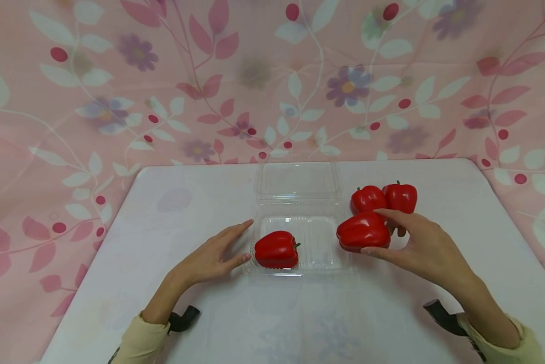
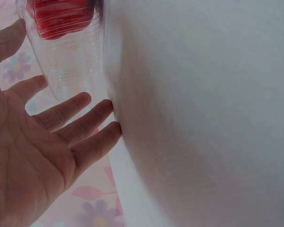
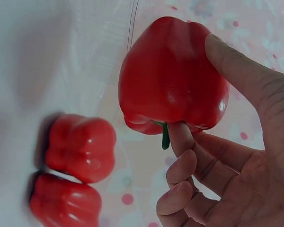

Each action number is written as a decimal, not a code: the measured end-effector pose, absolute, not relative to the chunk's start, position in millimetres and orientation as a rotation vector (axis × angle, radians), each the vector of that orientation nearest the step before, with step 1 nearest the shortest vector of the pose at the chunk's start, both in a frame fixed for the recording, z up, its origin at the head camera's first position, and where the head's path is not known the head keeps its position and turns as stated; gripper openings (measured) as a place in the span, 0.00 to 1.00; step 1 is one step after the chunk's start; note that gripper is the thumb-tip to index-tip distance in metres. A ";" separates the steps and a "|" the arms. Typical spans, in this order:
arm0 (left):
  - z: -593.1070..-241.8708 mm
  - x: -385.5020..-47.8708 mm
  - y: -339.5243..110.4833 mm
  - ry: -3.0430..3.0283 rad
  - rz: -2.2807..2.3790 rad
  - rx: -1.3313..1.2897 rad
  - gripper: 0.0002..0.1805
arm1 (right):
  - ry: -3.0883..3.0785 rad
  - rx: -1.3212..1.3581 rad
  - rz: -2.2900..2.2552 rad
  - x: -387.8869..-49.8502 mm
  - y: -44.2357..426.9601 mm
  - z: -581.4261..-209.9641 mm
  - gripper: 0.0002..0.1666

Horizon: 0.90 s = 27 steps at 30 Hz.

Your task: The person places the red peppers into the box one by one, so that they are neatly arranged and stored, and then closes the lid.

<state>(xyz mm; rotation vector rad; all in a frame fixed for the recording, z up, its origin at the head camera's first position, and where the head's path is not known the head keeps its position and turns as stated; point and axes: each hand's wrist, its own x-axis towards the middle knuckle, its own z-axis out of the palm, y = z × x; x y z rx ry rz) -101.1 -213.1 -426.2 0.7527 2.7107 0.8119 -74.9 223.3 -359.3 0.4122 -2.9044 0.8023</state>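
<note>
My right hand (image 1: 418,242) grips a red bell pepper (image 1: 363,232) between thumb and fingers, over the right edge of an open clear plastic clamshell box (image 1: 320,242). In the right wrist view the held pepper (image 3: 173,75) shows its green stem beside my index finger. Another red bell pepper (image 1: 277,249) lies on its side in the left part of the box. At the box's left side is my left hand (image 1: 209,258), fingers extended and holding nothing; the left wrist view shows its thumb and fingertips close to the clear wall (image 2: 71,61).
Two more red bell peppers (image 1: 367,199) (image 1: 400,197) sit side by side on the white table (image 1: 199,202), right of the box. The box's lid (image 1: 298,180) lies folded back toward the far edge. Behind the table hangs a pink floral cloth (image 1: 254,76).
</note>
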 end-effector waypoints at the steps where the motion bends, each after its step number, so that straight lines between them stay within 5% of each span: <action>1: -426.4 -101.2 -213.1 2.710 0.812 0.753 0.43 | -2.901 0.418 0.807 -75.4 221.0 -359.5 0.49; 27: -429.9 -101.5 -214.5 2.709 0.830 0.756 0.43 | -2.974 0.449 0.861 -81.8 169.9 -367.3 0.47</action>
